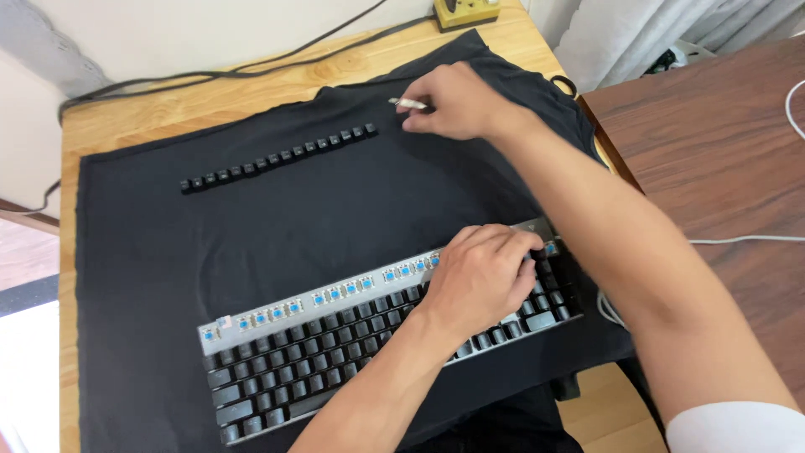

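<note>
A black mechanical keyboard (335,352) lies tilted on a dark cloth (251,218); its top row has bare blue switches with the caps off. My left hand (482,281) rests palm down on the keyboard's right part, pressing it. My right hand (457,101) reaches to the far side of the cloth and pinches a small metal tool (408,103) just right of a row of several removed black keycaps (281,157).
The cloth covers a light wooden table (210,96). Black cables (210,74) run along its far edge, a yellow box (465,12) sits at the back. A dark brown table (721,168) with a white cable (738,240) stands to the right.
</note>
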